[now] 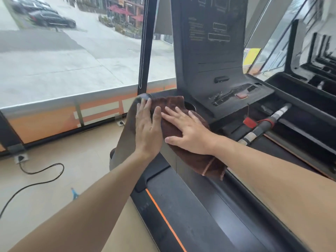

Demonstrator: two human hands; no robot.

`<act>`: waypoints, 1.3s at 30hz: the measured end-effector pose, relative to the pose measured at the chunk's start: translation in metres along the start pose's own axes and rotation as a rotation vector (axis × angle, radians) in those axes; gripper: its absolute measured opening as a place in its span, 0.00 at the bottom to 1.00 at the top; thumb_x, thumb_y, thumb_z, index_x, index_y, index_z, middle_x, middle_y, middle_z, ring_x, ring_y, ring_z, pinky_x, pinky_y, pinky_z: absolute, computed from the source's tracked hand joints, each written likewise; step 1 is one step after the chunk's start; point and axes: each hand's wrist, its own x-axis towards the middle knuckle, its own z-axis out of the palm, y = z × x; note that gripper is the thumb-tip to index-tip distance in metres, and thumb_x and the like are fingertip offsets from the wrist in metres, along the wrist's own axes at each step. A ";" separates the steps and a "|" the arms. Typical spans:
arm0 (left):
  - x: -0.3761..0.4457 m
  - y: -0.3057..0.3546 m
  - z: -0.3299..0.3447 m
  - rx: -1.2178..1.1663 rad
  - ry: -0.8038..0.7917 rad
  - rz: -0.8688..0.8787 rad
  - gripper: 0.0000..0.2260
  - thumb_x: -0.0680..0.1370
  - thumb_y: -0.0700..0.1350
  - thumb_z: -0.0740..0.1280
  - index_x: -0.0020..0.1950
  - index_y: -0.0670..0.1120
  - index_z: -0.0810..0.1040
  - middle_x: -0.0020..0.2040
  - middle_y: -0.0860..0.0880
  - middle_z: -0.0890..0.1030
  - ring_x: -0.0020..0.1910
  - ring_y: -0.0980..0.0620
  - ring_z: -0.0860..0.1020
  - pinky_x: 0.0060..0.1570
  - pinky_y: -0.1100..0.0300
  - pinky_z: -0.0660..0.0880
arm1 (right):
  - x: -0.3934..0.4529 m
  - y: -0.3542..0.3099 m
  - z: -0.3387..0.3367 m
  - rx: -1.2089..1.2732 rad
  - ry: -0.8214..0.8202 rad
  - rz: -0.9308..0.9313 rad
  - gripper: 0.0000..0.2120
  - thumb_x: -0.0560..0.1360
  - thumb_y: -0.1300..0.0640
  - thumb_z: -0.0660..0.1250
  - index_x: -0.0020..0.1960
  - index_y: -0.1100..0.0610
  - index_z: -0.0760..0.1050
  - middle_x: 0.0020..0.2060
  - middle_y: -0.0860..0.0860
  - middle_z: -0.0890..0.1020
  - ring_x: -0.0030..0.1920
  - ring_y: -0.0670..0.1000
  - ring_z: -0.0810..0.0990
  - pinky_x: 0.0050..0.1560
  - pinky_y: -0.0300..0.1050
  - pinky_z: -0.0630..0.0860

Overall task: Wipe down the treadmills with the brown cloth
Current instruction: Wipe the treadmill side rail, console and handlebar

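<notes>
Pressing the brown cloth flat on the treadmill side arm with your right hand and left hand, fingers straight, gripping nothing, you could let its hanging end slide off.

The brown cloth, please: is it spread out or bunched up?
Spread out: the brown cloth drapes over the treadmill rail, under the flat right hand.

Found no readable text: pale printed lines and boxes on the treadmill console, above and beyond both hands, too blurred to make out.
</notes>
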 end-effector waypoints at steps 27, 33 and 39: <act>-0.161 0.021 0.068 -0.137 -0.098 -0.078 0.24 0.84 0.54 0.44 0.79 0.57 0.42 0.82 0.60 0.42 0.78 0.69 0.40 0.77 0.64 0.33 | -0.148 0.006 0.013 0.023 -0.030 -0.032 0.40 0.80 0.50 0.61 0.83 0.48 0.39 0.82 0.39 0.39 0.80 0.41 0.34 0.82 0.47 0.41; -0.107 0.004 0.048 0.013 -0.083 -0.046 0.25 0.83 0.54 0.45 0.80 0.56 0.42 0.79 0.64 0.41 0.80 0.65 0.40 0.78 0.58 0.33 | -0.083 0.007 0.014 0.135 0.011 -0.026 0.38 0.80 0.49 0.62 0.84 0.47 0.45 0.82 0.38 0.44 0.80 0.40 0.36 0.82 0.50 0.41; -0.032 0.017 0.029 0.425 -0.202 0.068 0.26 0.84 0.51 0.49 0.82 0.49 0.57 0.83 0.56 0.52 0.81 0.57 0.40 0.77 0.54 0.30 | -0.051 0.007 0.008 0.272 0.105 0.085 0.32 0.84 0.49 0.59 0.84 0.54 0.51 0.83 0.47 0.51 0.82 0.46 0.39 0.80 0.50 0.35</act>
